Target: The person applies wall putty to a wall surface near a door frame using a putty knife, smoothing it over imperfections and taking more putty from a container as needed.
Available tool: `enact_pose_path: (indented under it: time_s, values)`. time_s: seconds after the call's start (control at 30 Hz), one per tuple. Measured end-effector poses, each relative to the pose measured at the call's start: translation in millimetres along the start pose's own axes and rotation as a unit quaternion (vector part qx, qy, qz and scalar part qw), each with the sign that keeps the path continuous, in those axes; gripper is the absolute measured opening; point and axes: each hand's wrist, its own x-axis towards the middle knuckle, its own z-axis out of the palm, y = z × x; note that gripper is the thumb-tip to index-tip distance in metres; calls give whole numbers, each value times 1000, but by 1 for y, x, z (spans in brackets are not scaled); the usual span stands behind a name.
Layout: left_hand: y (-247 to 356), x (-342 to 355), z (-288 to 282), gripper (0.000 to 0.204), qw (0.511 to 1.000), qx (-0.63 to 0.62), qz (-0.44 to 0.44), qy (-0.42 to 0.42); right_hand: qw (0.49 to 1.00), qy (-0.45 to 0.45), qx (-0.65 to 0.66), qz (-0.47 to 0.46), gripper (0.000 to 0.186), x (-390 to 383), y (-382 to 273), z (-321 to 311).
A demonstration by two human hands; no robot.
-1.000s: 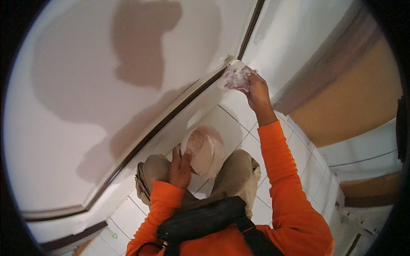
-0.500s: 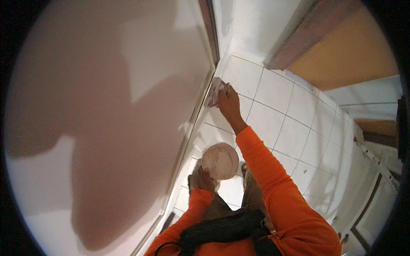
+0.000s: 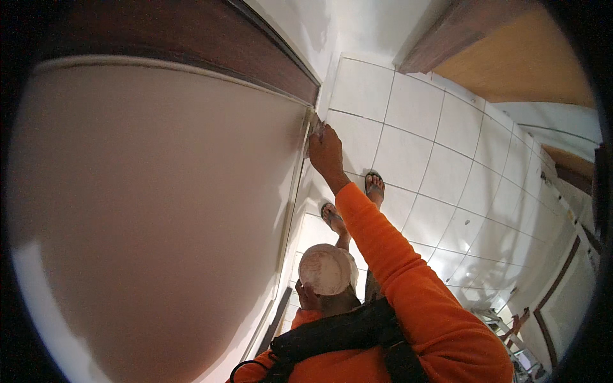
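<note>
My right hand (image 3: 327,155) is closed on a thin, flat scraper (image 3: 317,125) smeared with whitish paste. It meets the edge of a large pale panel (image 3: 172,210), near the corner by a dark brown wooden strip (image 3: 268,73). My fingers hide most of the scraper, so its full shape does not show. Low in front of my body, my left hand (image 3: 308,297) grips a round tub (image 3: 325,270) by its side. A pale pinkish paste coats the inside of the tub.
White floor tiles (image 3: 408,156) lie to the right of the panel, with my sandalled feet (image 3: 374,186) on them. An orange-brown board (image 3: 520,57) stands at the far right. Metal-framed equipment (image 3: 520,341) is at the lower right. A black strap pack (image 3: 332,335) crosses my front.
My right hand has turned and brought the scraper against the panel's edge. The tub has come closer to my body. My view has shifted, showing the dark wooden strip and both feet.
</note>
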Motion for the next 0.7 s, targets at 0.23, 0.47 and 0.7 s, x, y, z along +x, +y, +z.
enact_pose_path:
  time_s: [0.23,0.47,0.7]
  values:
    - [26,0,18,84,1000,3,-20,3,999,24,21,-15,26,2,-3,6]
    - [35,0,19,85,999,7,-30,9,993,-94,-67,-13,43,2,-35,16]
    - [40,-3,4,86,999,20,-33,1,991,-120,-64,-6,54,16,-27,18]
